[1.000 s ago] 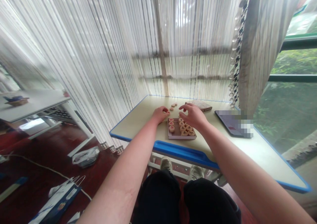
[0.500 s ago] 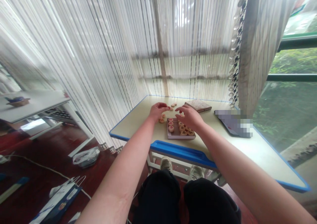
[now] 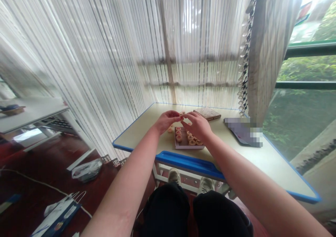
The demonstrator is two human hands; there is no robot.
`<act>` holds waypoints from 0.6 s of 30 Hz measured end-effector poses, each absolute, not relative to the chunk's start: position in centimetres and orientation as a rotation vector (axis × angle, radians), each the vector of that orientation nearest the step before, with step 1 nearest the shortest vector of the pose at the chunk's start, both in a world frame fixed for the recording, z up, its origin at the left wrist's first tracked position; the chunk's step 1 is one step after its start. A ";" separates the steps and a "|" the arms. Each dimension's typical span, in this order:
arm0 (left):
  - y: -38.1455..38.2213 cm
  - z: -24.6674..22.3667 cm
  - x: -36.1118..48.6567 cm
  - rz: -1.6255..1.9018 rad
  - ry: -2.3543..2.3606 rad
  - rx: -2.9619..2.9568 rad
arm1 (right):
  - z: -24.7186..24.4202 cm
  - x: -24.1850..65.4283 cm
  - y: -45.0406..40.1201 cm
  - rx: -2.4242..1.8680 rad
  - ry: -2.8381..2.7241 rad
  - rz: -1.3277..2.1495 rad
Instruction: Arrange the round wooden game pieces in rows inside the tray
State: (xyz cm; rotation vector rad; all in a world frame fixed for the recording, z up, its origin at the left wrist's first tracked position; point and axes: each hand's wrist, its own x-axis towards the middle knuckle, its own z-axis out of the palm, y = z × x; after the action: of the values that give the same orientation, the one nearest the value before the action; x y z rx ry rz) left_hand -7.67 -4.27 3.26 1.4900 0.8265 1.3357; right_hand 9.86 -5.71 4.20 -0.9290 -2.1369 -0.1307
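Round wooden pieces with red and dark characters lie in a shallow open box near the table's front edge. A column of red-marked pieces is at its left, darker-marked pieces at its right. Just behind the box, my left hand pinches a round piece between thumb and fingertips. My right hand meets it from the right, fingers curved and thumb apart, its fingertips at the same piece. More pieces lie on the table beside my left hand, and a few sit behind both hands.
A patterned flat box lies at the back of the table. To the right is a dark-edged flat object, partly pixelated. A blue tray edges the front. String curtains hang behind; bags rest on the floor at left.
My right hand has moved left to meet my left hand at the piece. The gap between the hands has closed. The whole view has shifted slightly.
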 end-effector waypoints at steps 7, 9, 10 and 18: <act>-2.9 2.4 -9.1 1.705 1.791 1.632 | 5.3 10.8 -6.1 -0.880 -2.389 0.138; -2.5 1.9 -9.5 1.694 1.972 1.735 | 5.5 10.9 -6.4 -0.854 -2.518 0.237; -2.4 1.6 -9.6 1.669 2.006 1.784 | 5.6 10.9 -6.6 -0.848 -2.579 0.286; -2.3 1.0 -9.4 1.568 2.070 1.931 | 5.6 10.7 -7.2 -0.975 -2.799 0.472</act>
State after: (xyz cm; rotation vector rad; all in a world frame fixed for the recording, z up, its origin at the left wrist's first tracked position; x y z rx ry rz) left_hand -9.39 -2.29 1.03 1.9313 2.0695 1.5681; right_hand 10.75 -7.18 5.64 -0.9754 -2.7994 0.4725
